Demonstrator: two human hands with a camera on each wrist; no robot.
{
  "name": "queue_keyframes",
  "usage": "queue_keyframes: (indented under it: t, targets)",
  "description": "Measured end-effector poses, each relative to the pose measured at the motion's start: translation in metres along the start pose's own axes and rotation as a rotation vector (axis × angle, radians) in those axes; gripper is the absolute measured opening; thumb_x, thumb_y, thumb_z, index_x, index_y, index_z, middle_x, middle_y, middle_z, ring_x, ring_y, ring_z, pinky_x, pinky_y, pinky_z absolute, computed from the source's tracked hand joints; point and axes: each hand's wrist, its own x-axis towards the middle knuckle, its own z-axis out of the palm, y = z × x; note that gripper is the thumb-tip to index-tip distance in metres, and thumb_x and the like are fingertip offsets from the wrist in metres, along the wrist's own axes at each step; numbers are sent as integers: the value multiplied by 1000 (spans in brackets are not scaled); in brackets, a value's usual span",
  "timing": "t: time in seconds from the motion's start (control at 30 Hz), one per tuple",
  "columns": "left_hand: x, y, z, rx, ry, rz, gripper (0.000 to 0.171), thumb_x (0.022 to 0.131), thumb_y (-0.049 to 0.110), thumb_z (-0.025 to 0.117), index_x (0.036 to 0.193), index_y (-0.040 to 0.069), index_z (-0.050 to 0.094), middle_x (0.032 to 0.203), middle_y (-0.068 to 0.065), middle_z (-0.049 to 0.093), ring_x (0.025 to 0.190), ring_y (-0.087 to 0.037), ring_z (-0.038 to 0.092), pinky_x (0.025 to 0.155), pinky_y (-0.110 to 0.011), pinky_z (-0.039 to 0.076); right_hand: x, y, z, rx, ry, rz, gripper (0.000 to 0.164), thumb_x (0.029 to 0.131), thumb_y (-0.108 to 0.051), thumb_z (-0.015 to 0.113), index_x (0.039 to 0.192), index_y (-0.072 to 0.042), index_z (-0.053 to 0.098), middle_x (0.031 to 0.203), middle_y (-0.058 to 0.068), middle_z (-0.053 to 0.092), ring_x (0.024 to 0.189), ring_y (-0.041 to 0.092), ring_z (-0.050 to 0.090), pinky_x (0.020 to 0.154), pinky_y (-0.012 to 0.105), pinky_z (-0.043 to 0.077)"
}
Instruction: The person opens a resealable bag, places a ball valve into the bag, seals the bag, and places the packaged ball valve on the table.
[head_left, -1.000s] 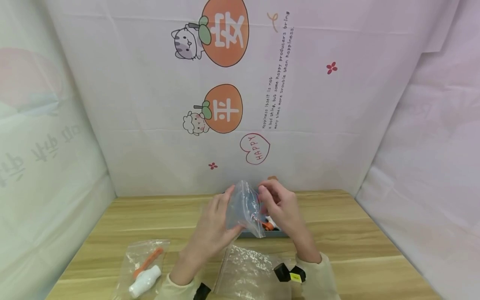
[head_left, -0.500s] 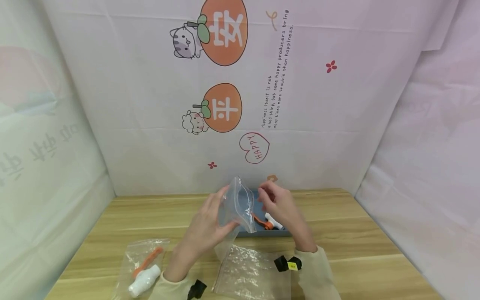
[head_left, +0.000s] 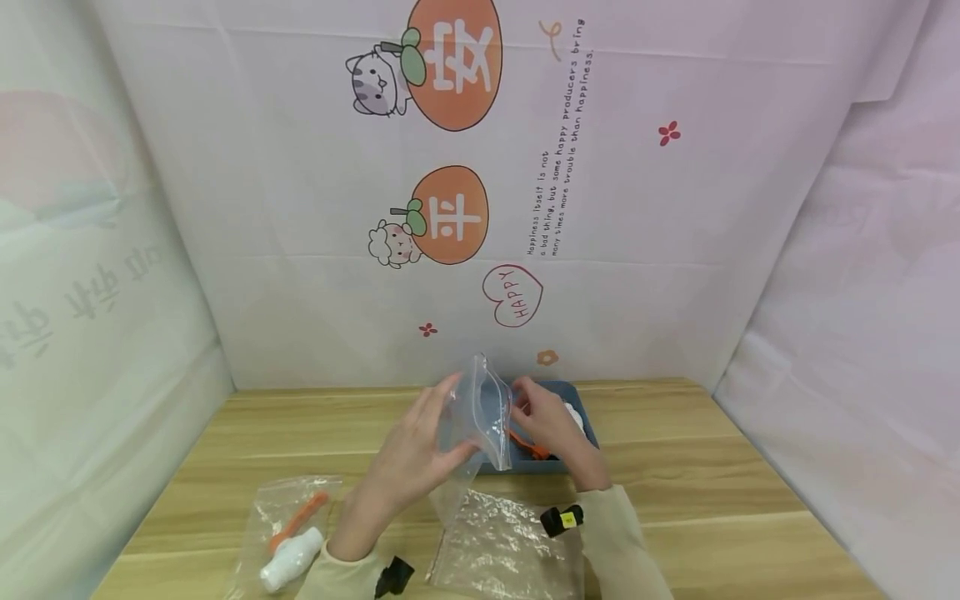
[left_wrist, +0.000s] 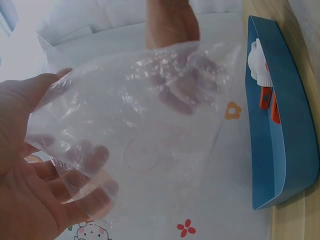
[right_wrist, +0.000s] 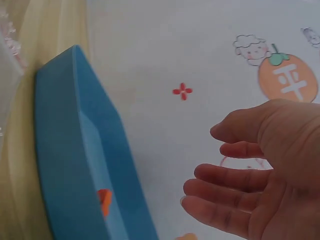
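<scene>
A clear zip bag (head_left: 491, 421) stands tilted with its mouth spread, gripped between the thumb and fingers of my left hand (head_left: 408, 454). In the left wrist view the bag (left_wrist: 135, 130) looks flat-sided, with nothing inside. My right hand (head_left: 551, 421) is over the blue tray (head_left: 525, 468), just right of the bag's mouth. Its fingers are loosely bent and hold nothing, as the right wrist view of the hand (right_wrist: 265, 170) shows. In the tray lie white plastic valve parts (left_wrist: 258, 65) and orange levers (head_left: 534, 448), partly hidden by my right hand and the bag.
At front left, another clear bag (head_left: 251, 558) holds a white valve (head_left: 291, 560) with an orange lever (head_left: 300, 518). A flat clear bag (head_left: 506, 550) lies on the wooden table (head_left: 720, 500) between my forearms. A printed white cloth (head_left: 637, 317) rises behind the tray.
The bag and my left hand have shifted slightly left, and its mouth now gapes wider. My right hand has come down a little, closer over the tray.
</scene>
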Motion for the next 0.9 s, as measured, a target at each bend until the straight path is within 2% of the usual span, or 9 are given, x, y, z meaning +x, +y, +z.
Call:
queue_keyframes:
  t: [0.13, 0.27, 0.43, 0.57, 0.73, 0.9]
  targets:
    - [-1, 0, 1, -26, -18, 15, 90, 78, 27, 82, 151, 9, 32, 132, -12, 57, 104, -20, 62, 81, -31, 57, 4, 14, 16, -34, -23, 13, 25, 91, -19, 66, 113, -12, 60, 92, 3, 68, 80, 15, 64, 68, 32, 54]
    - [0, 1, 0, -42, -34, 27, 89, 79, 25, 82, 151, 10, 32, 136, -12, 56, 108, -21, 62, 84, -33, 57, 5, 23, 27, -97, -43, -28, 23, 92, -23, 65, 111, -11, 60, 96, 6, 68, 82, 19, 65, 74, 37, 54]
    - [1, 1, -1, -60, -49, 41, 86, 80, 23, 82, 150, 12, 33, 140, -11, 54, 113, -24, 61, 87, -37, 57, 3, 28, 34, -150, -64, -50, 41, 93, -39, 66, 126, -15, 60, 115, 6, 70, 102, 25, 68, 85, 47, 55]
    - [1, 1, -1, -63, -54, 47, 85, 80, 21, 82, 149, 12, 33, 140, -10, 54, 110, -22, 63, 84, -35, 57, 2, 32, 40, -179, -48, -62, 50, 92, -38, 68, 134, -15, 55, 116, 7, 71, 102, 27, 69, 83, 49, 55]
    - [1, 0, -2, -70, -59, 49, 83, 80, 19, 81, 149, 13, 35, 135, -8, 57, 104, -19, 64, 80, -32, 56, 3, 38, 49, -170, -57, -96, 43, 88, -32, 73, 121, -7, 60, 106, 13, 72, 97, 30, 69, 84, 47, 55]
    - [1, 1, -2, -74, -66, 43, 84, 80, 19, 82, 149, 13, 34, 135, -8, 57, 102, -18, 63, 79, -32, 56, 0, 38, 54, -172, -80, -60, 35, 85, -35, 74, 109, -10, 66, 100, 12, 72, 93, 29, 69, 79, 47, 55]
